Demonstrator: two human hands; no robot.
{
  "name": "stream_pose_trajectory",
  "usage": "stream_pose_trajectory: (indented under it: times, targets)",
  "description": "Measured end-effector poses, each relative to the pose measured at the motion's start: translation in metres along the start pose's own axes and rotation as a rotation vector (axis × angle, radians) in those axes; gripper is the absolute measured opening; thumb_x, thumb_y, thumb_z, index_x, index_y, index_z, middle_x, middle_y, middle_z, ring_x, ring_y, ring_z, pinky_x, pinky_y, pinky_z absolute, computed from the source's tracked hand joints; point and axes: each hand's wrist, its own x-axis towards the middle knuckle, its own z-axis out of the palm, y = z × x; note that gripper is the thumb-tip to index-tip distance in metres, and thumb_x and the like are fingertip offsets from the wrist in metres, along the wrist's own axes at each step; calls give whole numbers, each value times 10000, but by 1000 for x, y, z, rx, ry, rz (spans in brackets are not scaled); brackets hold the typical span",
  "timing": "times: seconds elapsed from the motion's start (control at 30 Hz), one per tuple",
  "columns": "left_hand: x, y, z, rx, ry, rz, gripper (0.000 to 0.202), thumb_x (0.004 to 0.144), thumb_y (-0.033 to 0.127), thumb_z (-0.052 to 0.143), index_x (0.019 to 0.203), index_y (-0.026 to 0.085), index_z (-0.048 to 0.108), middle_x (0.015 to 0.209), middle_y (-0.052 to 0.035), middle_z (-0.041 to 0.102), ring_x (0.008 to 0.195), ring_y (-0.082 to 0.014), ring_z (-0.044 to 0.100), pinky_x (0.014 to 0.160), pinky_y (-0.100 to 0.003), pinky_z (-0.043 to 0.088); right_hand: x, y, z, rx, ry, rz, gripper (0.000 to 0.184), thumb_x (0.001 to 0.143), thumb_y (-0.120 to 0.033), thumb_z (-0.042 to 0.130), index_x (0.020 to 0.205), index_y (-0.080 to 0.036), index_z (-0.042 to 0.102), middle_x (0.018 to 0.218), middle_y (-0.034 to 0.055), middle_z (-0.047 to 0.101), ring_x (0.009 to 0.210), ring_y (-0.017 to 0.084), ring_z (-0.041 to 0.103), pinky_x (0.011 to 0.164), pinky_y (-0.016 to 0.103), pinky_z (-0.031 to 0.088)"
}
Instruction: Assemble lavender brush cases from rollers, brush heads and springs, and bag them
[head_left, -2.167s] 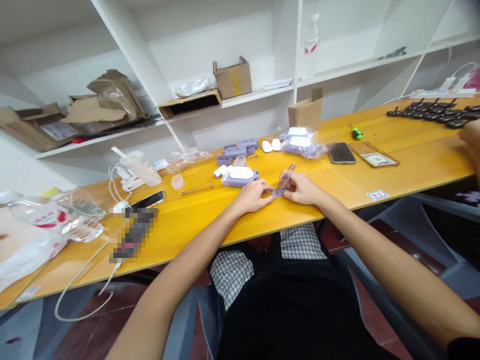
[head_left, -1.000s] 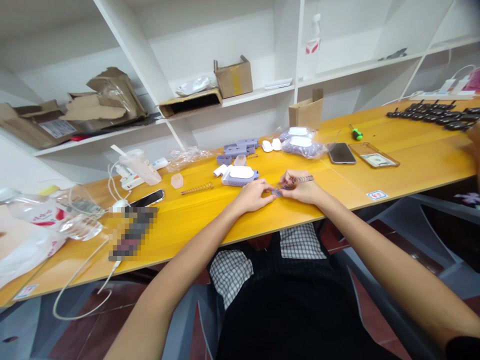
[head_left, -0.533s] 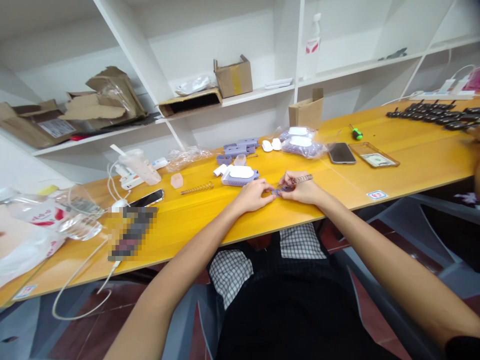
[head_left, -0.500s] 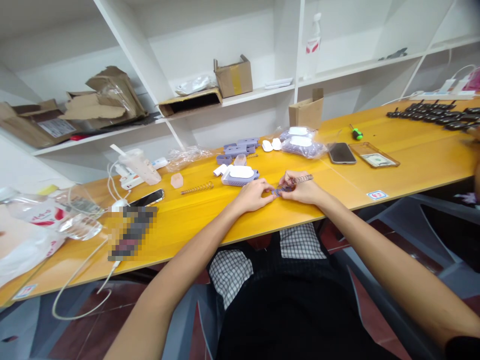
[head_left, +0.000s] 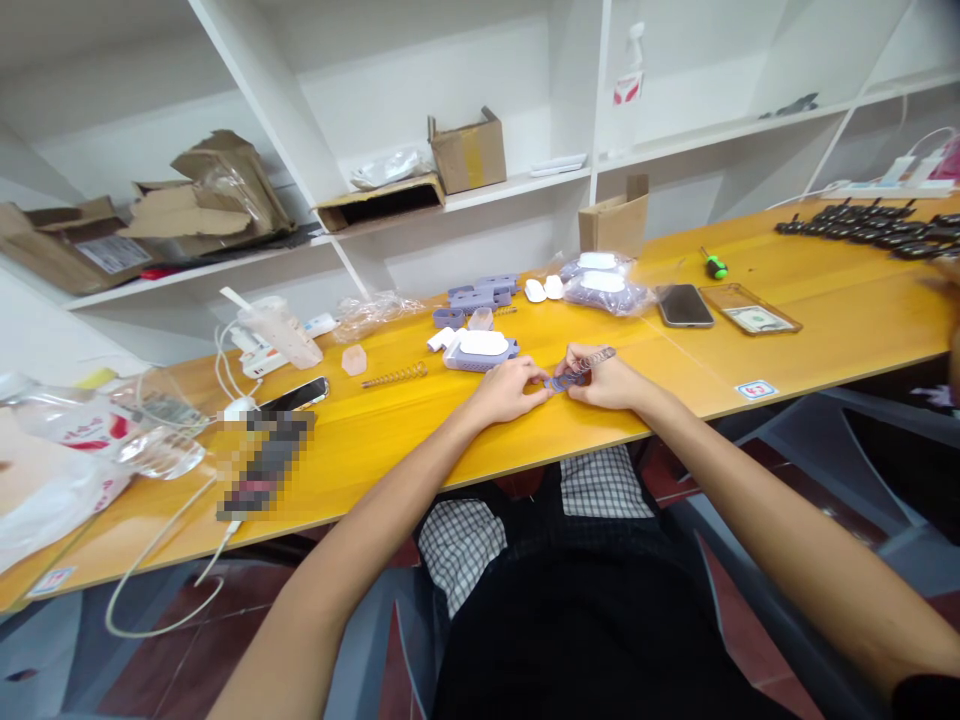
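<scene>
A coil spring (head_left: 596, 359) passes through the fingers of my right hand (head_left: 609, 382), which are closed round it; its free end sticks up to the right. The spring's other end meets a small bluish-purple part (head_left: 559, 383) between the two hands. My left hand (head_left: 510, 390) pinches that part at the fingertips, its wrist low over the table. Fingers hide most of the part, so its shape is unclear. Just beyond my left hand lies a purple housing with a white oval top (head_left: 482, 345). Farther left, a second coil spring (head_left: 394, 376) rests on the table.
Purple housings (head_left: 480, 295) and bagged purple pieces (head_left: 607, 290) are at the back. To the right lie a phone (head_left: 684, 306), a phone case (head_left: 752, 310) and a green screwdriver (head_left: 715, 266). A cup (head_left: 281, 335), cables and a water bottle (head_left: 82, 425) crowd the left.
The spring in my right hand has shifted slightly left, and its free end sits a little lower. My left hand stays almost still.
</scene>
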Motion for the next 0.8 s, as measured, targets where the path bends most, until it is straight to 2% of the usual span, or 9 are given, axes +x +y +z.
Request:
stream_pose_trajectory:
  times: [0.27, 0.53, 0.8]
  targets:
    - [0, 1, -1, 10, 5, 4, 340, 968, 423, 643, 1179, 189, 770, 1016, -68, 696, 872, -210, 653, 792, -330, 502, 0, 0, -3, 39, -54, -8, 281, 715, -125, 647, 834, -276, 442, 1000, 27, 787, 921, 269, 734, 810, 392, 559]
    - [0, 2, -1, -12, -1, -4, 358, 942, 480, 694, 1151, 199, 772, 1042, -65, 700, 917, -226, 664, 820, -340, 507, 1, -1, -4, 23, -8, 8, 336, 749, -259, 769, 764, -273, 433, 1017, 54, 768, 944, 291, 713, 846, 457, 560]
    - [0, 4, -3, 10, -22, -8, 351, 952, 460, 679, 1176, 205, 768, 1036, -65, 694, 898, -221, 656, 793, -330, 493, 0, -5, -2, 205, -10, 68, 377, 742, -298, 809, 769, -275, 434, 926, 41, 763, 976, 305, 740, 861, 478, 571]
